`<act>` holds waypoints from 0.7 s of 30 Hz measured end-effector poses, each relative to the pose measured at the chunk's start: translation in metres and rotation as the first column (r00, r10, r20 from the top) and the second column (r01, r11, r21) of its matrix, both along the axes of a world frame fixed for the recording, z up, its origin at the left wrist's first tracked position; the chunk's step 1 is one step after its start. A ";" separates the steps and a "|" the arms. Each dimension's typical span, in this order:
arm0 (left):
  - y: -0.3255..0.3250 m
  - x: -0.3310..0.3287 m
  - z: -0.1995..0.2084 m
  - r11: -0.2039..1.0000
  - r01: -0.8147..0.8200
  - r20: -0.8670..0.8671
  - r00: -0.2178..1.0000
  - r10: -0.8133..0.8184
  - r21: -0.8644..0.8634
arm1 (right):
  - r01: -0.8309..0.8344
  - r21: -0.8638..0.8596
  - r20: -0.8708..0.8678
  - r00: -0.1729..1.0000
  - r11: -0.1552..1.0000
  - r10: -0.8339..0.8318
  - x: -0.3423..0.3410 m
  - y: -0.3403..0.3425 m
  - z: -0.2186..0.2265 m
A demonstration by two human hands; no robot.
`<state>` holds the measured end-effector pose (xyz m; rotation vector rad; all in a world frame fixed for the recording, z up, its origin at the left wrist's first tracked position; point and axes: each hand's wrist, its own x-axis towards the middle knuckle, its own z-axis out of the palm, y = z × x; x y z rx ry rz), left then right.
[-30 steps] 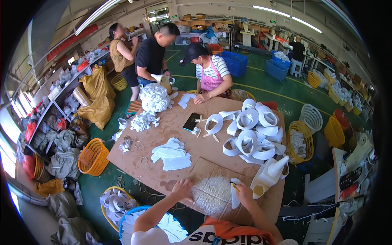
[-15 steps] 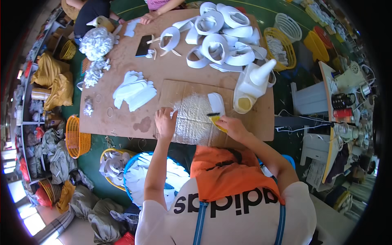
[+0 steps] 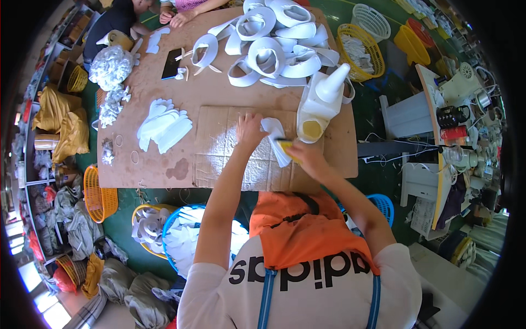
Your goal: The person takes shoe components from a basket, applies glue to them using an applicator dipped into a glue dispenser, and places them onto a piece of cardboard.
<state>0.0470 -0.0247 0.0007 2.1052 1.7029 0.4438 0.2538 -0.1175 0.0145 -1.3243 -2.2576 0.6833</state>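
Note:
A curved white strip [image 3: 275, 143] lies slanted on a cardboard sheet [image 3: 213, 164], its layers slightly fanned at the near end. At the strip's far end is my left hand [image 3: 251, 131], fingers bent and the thumb side against its edge. My right hand [image 3: 308, 158] grips a small yellow brush [image 3: 289, 149] with a dark edge, held over the strip's right side. The brush's handle is mostly hidden in my fingers. Just beyond my right hand stands a white bottle [image 3: 323, 101] with a cone-shaped top. Part of the cardboard has a shiny, wet-looking coating.
White looped bands [image 3: 274, 52] are heaped at the table's far side. A pile of white strips [image 3: 164, 125] lies to the left, near a dark phone [image 3: 172, 63]. Baskets [image 3: 100, 193] stand around the table [image 3: 137, 175]. Another person's hands [image 3: 178, 17] rest at the far edge.
My left hand has moved right and away from me, from the coated cardboard to the white strip. My right hand keeps the brush beside the strip. The whole view has shifted slightly.

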 end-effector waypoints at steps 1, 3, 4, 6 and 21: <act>0.001 0.006 0.009 0.999 -0.025 -0.094 0.995 0.021 -0.038 | -0.045 0.040 -0.011 0.999 0.998 0.045 0.008 -0.021 0.007; 0.001 0.009 0.009 1.000 -0.012 -0.098 0.995 0.010 -0.020 | -0.083 -0.071 -0.004 0.997 0.994 0.083 0.016 -0.048 0.022; 0.001 0.009 0.008 1.000 -0.002 -0.102 0.995 0.002 0.000 | -0.124 -0.179 -0.004 0.992 0.976 0.126 0.018 -0.053 0.026; 0.008 0.015 0.012 1.000 0.007 -0.148 0.989 -0.011 -0.029 | 0.067 -0.143 -0.066 0.995 0.987 -0.077 0.030 -0.041 0.030; -0.002 0.028 -0.031 0.993 -0.090 0.018 0.996 0.088 0.078 | 0.377 0.091 -0.030 0.926 0.922 -0.376 0.036 0.019 0.060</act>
